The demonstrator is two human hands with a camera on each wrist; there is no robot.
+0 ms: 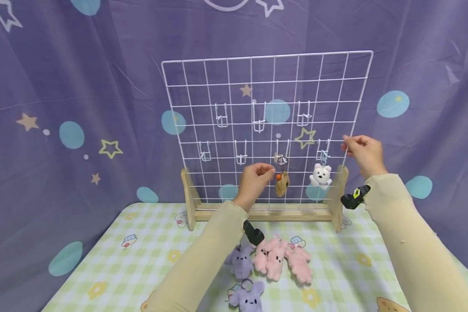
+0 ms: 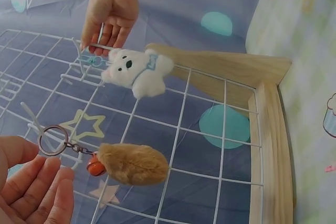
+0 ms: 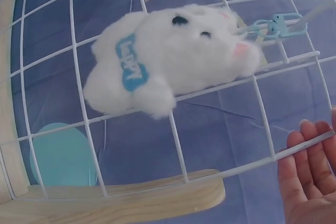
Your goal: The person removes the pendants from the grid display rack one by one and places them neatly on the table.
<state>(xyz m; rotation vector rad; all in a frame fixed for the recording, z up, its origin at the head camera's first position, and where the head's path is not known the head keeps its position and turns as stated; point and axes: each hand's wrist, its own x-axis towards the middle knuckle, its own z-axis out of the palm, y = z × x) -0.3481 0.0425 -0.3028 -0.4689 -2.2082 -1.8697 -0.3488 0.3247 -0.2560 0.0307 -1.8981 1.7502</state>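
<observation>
A brown plush keychain (image 1: 282, 185) with an orange bell (image 2: 96, 165) hangs by its metal ring (image 2: 53, 140) from a lower hook of the white wire grid rack (image 1: 262, 81). My left hand (image 1: 256, 181) is just left of it, thumb and fingers apart from the ring in the left wrist view. At the rack's right side edge, my right hand (image 1: 365, 152) holds the wire frame between thumb and fingers. Beside that hand a white bear keychain (image 3: 173, 59) with a blue tag hangs by a light blue clasp (image 3: 283, 26) on the rightmost lower hook.
Several white hooks (image 1: 259, 125) sit in two rows on the grid. Wooden feet (image 1: 189, 199) hold the rack upright. On the checked tablecloth (image 1: 140, 242) lie several pink plush keychains (image 1: 276, 260) and two purple ones (image 1: 242, 263), partly near my left sleeve.
</observation>
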